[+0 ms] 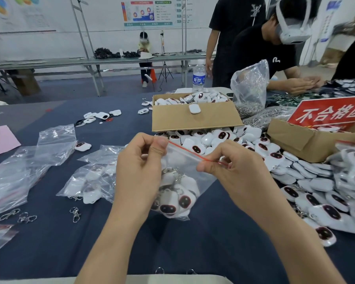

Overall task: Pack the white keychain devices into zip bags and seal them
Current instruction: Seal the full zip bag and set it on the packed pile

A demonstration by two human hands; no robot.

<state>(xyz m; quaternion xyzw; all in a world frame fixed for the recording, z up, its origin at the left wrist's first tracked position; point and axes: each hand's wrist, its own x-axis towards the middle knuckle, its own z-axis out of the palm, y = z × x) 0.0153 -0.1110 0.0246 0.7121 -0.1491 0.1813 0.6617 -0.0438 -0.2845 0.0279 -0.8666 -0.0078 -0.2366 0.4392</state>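
Note:
A clear zip bag (pixel 180 160) with a red seal strip hangs above the blue table, and several white keychain devices (pixel 177 199) with dark oval faces lie in its bottom. My left hand (pixel 140 162) pinches the left end of the strip between thumb and fingers. My right hand (pixel 232 167) pinches the right end. A big heap of loose white keychain devices (pixel 316 181) spreads over the table to the right. A filled zip bag (pixel 88 183) lies just left of my left hand.
An open cardboard box (pixel 195 117) of devices stands behind the bag, a second box (pixel 307 140) with a red sign at right. Empty zip bags (pixel 19 173) and metal clasps (pixel 75 215) lie at left. A water bottle (pixel 198 77) stands behind. Other people work across the table.

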